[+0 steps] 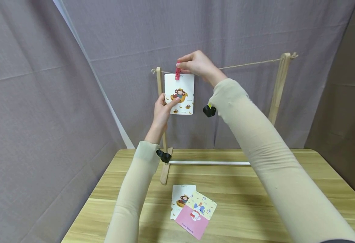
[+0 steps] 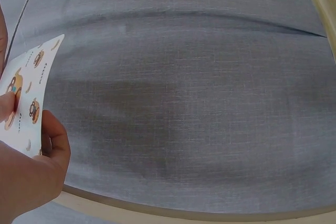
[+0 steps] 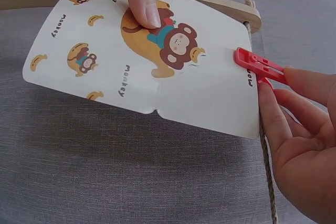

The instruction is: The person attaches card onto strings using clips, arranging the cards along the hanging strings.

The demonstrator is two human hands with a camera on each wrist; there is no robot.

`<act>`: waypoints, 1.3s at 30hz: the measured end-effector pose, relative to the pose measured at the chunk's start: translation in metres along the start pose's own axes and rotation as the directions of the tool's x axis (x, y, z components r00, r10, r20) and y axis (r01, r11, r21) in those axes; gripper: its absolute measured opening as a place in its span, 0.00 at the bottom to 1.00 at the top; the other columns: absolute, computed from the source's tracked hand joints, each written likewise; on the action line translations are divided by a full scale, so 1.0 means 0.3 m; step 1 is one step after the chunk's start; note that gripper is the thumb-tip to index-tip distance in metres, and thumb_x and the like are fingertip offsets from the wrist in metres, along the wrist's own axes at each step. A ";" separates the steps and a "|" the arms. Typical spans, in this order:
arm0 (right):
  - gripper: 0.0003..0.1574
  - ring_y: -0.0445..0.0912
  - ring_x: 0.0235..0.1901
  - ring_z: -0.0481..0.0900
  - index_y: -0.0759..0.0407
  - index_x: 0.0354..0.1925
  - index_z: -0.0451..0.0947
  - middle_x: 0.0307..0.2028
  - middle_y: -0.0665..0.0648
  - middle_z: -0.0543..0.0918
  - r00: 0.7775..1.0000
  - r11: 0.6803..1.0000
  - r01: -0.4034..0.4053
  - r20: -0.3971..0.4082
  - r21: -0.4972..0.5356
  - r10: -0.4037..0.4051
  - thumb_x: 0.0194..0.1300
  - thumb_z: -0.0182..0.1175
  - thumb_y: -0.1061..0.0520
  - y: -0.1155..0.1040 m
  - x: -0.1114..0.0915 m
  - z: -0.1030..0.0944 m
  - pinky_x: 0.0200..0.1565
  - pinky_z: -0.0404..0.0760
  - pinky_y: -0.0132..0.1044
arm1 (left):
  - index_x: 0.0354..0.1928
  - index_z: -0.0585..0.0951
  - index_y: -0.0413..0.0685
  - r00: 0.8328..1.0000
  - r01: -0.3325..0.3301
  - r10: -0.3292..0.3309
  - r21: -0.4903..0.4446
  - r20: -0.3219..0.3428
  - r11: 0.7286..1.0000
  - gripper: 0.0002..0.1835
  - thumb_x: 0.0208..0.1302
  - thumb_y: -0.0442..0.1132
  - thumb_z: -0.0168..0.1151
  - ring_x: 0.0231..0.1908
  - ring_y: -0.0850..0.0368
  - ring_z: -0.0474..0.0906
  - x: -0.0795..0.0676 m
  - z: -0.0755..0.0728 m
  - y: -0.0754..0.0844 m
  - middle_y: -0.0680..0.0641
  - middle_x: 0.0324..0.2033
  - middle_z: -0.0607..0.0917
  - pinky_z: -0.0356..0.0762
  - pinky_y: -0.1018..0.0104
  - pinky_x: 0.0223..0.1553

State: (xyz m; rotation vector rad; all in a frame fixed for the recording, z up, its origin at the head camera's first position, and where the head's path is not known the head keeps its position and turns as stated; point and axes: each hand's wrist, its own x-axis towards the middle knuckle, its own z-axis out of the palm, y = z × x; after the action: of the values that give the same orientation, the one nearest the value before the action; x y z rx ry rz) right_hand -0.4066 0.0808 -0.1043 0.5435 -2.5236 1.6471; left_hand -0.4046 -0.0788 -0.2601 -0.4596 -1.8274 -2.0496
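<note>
A white card with a monkey picture (image 1: pixel 185 84) is up at the left end of the rope (image 1: pixel 250 64), its top edge along the line. My left hand (image 1: pixel 162 109) pinches the card at its lower left, thumb across the front and fingers behind. At the top edge my right hand (image 1: pixel 200 64) pinches a red clothespin (image 3: pixel 257 65) by its handles. In the right wrist view the clothespin's jaws lie over the card's edge beside the rope. The left wrist view shows only part of the card (image 2: pixel 39 77) at its left side.
The rope runs between two wooden posts (image 1: pixel 276 91) joined low down by a white rod (image 1: pixel 207 163). On the wooden table (image 1: pixel 235 199) lie another monkey card (image 1: pixel 178 190) and a pink and yellow card (image 1: pixel 192 224) overlapping it. Grey curtains hang behind.
</note>
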 end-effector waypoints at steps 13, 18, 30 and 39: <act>0.30 0.49 0.59 0.80 0.65 0.70 0.68 0.66 0.62 0.75 0.999 0.998 0.034 -0.014 0.060 -0.034 0.73 0.59 0.59 0.006 -0.006 -0.004 0.56 0.78 0.29 | 0.47 0.77 0.47 1.000 0.016 -0.016 -0.014 0.017 1.000 0.13 0.65 0.39 0.70 0.39 0.57 0.84 0.007 0.002 -0.003 0.48 0.40 0.87 0.80 0.68 0.39; 0.30 0.51 0.61 0.78 0.66 0.69 0.69 0.66 0.63 0.75 0.995 0.991 0.084 -0.064 0.100 -0.078 0.72 0.61 0.61 0.013 -0.019 -0.019 0.57 0.77 0.31 | 0.47 0.77 0.46 1.000 0.016 -0.016 -0.036 0.013 0.999 0.12 0.65 0.37 0.69 0.37 0.58 0.83 0.007 0.004 -0.007 0.49 0.38 0.87 0.80 0.68 0.39; 0.27 0.50 0.58 0.80 0.66 0.66 0.73 0.63 0.63 0.78 0.975 0.984 0.160 -0.167 0.083 -0.145 0.72 0.60 0.61 0.040 -0.057 -0.096 0.56 0.79 0.33 | 0.47 0.77 0.42 0.999 0.041 -0.039 -0.117 0.017 0.992 0.13 0.64 0.30 0.68 0.36 0.58 0.83 0.016 -0.002 -0.019 0.49 0.37 0.86 0.81 0.66 0.40; 0.27 0.44 0.53 0.82 0.68 0.65 0.74 0.63 0.65 0.77 0.966 0.977 0.195 -0.193 0.089 -0.175 0.71 0.62 0.62 0.085 -0.105 -0.167 0.58 0.78 0.33 | 0.47 0.77 0.42 0.997 0.058 -0.056 -0.039 0.057 0.998 0.11 0.66 0.33 0.67 0.38 0.58 0.83 0.000 -0.030 -0.019 0.48 0.39 0.86 0.79 0.49 0.54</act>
State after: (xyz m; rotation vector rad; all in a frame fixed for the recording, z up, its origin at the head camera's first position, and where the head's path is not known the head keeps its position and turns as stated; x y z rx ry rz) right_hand -0.3920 0.1429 -0.1137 0.5869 -2.1937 1.6862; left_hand -0.4075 -0.0871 -0.2662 -0.4858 -1.8541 -2.1361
